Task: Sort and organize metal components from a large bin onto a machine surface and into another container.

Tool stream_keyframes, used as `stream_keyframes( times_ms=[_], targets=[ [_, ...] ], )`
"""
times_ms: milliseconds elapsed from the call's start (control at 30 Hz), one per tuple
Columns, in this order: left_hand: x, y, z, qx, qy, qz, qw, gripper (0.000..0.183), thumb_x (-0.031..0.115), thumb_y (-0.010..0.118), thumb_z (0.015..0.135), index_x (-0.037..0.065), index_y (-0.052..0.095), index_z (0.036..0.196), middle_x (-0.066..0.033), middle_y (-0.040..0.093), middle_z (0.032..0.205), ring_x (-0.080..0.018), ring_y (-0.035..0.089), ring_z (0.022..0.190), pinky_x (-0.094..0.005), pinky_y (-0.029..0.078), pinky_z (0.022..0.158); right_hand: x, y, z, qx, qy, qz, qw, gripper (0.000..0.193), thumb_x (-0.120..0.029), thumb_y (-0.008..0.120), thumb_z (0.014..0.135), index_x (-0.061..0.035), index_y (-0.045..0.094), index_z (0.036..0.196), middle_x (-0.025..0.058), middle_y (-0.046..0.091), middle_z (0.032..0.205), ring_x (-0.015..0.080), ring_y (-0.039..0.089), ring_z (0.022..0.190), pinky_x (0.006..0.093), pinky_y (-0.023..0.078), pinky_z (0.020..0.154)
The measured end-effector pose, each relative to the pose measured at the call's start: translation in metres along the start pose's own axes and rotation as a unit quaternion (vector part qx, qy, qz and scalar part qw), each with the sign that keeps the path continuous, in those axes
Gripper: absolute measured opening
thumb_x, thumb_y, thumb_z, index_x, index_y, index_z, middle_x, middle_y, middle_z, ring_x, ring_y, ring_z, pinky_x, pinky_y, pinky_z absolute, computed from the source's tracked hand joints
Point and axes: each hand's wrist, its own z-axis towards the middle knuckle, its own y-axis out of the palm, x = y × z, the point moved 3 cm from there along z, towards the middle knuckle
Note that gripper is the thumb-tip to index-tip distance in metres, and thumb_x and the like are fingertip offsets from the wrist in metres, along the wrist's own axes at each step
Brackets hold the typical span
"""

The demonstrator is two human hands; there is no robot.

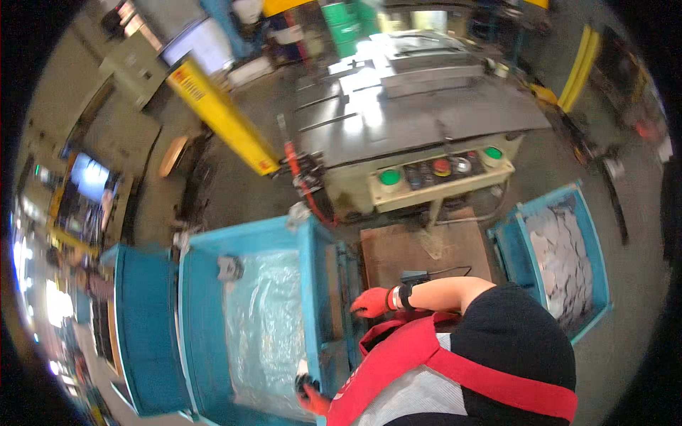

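The large, open blue rectangular bin stands in front of the person toward the left, clear crinkled plastic sheeting covering its floor. The left hand, in a red-and-black glove, is at the bin's near right side; whether it grips anything cannot be told. The right hand, in a red glove, is just beyond that side wall, fingers bent; its grasp cannot be made out either. Left of the bin stands another blue bin; well to the right, a smaller blue bin holds flat, pale grey pieces. Ahead, a cream control panel with green buttons fronts a grey metal machine table.
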Motion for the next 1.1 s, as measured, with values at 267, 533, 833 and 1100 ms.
stream_keyframes(
  times_ms=[267, 533, 833, 1100],
  targets=[
    [0.029, 0.230, -0.042, -0.441, -0.122, 0.019, 0.889, 0.021, 0.015, 0.052, 0.086, -0.001, 0.058, 0.099, -0.0095, 0.062, 0.094, -0.0183, 0.060, 0.084, -0.0303, 0.048, 0.072, 0.106, -0.014, -0.250, 0.083, 0.389, 0.048, 0.916, 0.037, -0.037, 0.047, 0.075, -0.0085, 0.061, 0.096, 0.0175, 0.061, 0.093, 0.0368, 0.057, 0.087, 0.0459, 0.045, 0.075],
    [0.040, 0.393, -0.179, -0.659, -0.151, 0.146, 0.722, 0.024, 0.016, 0.053, 0.086, 0.000, 0.057, 0.104, -0.0091, 0.061, 0.099, -0.0179, 0.059, 0.090, -0.0301, 0.047, 0.078, 0.118, 0.048, -0.516, 0.232, 0.707, 0.155, 0.650, 0.036, -0.035, 0.050, 0.072, -0.0062, 0.065, 0.088, 0.0194, 0.062, 0.090, 0.0361, 0.059, 0.086, 0.0442, 0.046, 0.075],
    [-0.004, 0.497, -0.253, -0.794, -0.123, 0.297, 0.516, 0.026, 0.017, 0.052, 0.086, 0.004, 0.057, 0.108, -0.0036, 0.061, 0.096, -0.0097, 0.055, 0.077, -0.0213, 0.043, 0.062, 0.048, 0.160, -0.550, 0.435, 0.737, 0.333, 0.395, 0.031, -0.029, 0.048, 0.073, -0.0042, 0.065, 0.081, 0.0191, 0.063, 0.084, 0.0370, 0.059, 0.084, 0.0413, 0.045, 0.077],
    [-0.023, 0.608, -0.336, -0.853, -0.051, 0.350, 0.384, 0.024, 0.019, 0.055, 0.085, 0.006, 0.059, 0.105, 0.0016, 0.060, 0.086, -0.0051, 0.050, 0.066, -0.0181, 0.036, 0.051, 0.028, 0.147, -0.557, 0.509, 0.672, 0.435, 0.317, 0.029, -0.025, 0.049, 0.078, -0.0020, 0.063, 0.089, 0.0113, 0.064, 0.078, 0.0211, 0.060, 0.075, 0.0331, 0.046, 0.071]
  ],
)
